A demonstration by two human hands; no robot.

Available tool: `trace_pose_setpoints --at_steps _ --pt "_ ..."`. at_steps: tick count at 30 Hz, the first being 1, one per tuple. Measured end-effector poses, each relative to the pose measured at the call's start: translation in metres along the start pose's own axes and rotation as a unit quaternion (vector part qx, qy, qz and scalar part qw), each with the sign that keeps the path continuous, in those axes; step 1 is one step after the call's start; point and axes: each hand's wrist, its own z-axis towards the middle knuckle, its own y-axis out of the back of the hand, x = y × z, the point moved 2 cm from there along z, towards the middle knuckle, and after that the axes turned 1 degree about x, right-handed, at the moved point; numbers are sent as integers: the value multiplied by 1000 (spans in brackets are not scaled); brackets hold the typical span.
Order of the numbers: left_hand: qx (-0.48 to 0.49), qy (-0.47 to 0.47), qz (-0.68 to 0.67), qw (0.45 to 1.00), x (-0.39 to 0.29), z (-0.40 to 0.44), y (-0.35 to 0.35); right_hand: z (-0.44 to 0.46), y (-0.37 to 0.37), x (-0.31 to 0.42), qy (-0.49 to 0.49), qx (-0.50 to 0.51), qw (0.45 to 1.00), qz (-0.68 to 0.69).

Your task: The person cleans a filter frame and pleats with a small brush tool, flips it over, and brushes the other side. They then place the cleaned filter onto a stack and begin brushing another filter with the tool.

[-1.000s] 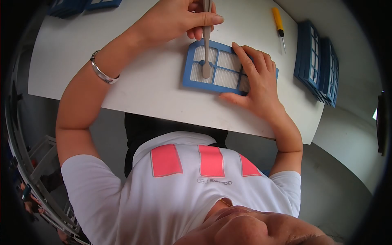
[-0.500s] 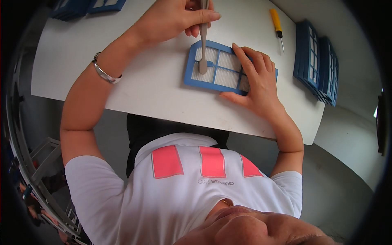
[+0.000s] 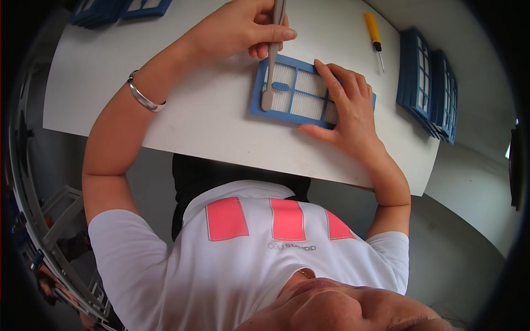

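My left hand is closed around a long grey metal tool, narrow in the middle, with a flat rounded tip. Its tip rests over the left end of a pleated white air filter in a blue grid frame. The filter lies flat on the white table, and the small blue oval in its grid shows just right of the tool. My right hand spans the filter's right part, fingers on the far side and thumb at the near edge, hiding part of the grid.
A yellow-handled screwdriver lies beyond the filter on the white table. Stacked blue-framed filters stand at the right edge. More blue filters sit at the far left. The table's near edge runs in front of my body.
The tool has shifted slightly left and nearer to me, its tip moving from beside the oval toward the frame's left bar. My right hand and the filter stay in place.
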Motion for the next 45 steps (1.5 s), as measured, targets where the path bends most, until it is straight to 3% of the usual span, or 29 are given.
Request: trace_pose_setpoints --at_steps 4,6,11,12,14,16,19,21,22,27,30,34,39,42,45 --pt "18 1 -26 1000 2 1 0 0 0 2 10 16 1000 17" --pt "-38 19 20 999 -1 -1 6 1 3 2 4 16 1000 23" --pt "16 -7 -33 999 9 2 10 -1 16 -4 2 15 979 203" --pt "11 -16 -49 999 10 1 10 -2 17 -5 1 14 979 204" --pt "-7 -14 -11 1000 6 -1 15 -4 17 -8 -1 57 997 43" --pt "-24 -13 28 999 4 -1 19 -8 15 -9 -7 55 997 54" --pt "-8 -46 -16 999 7 -1 19 -9 9 -10 -3 29 996 81" --pt "14 -66 -148 987 9 -1 18 -7 4 -8 6 4 995 98" --pt "14 -64 -146 987 8 -1 17 -5 1 -6 22 -15 994 109" --pt "-39 -76 -32 996 2 0 15 -4 9 1 44 -25 995 86" --pt "-44 -61 11 997 -1 -2 22 -7 11 -1 22 20 998 50" --pt "23 -23 2 999 4 -1 12 -9 7 -2 17 23 997 74" --pt "-69 -54 24 996 2 -2 12 -6 3 -6 39 1 995 91" --pt "6 -23 27 999 -7 -5 4 -5 3 -6 37 0 995 91" --pt "-23 -42 66 997 -5 -3 -1 -6 4 -4 51 12 995 84"
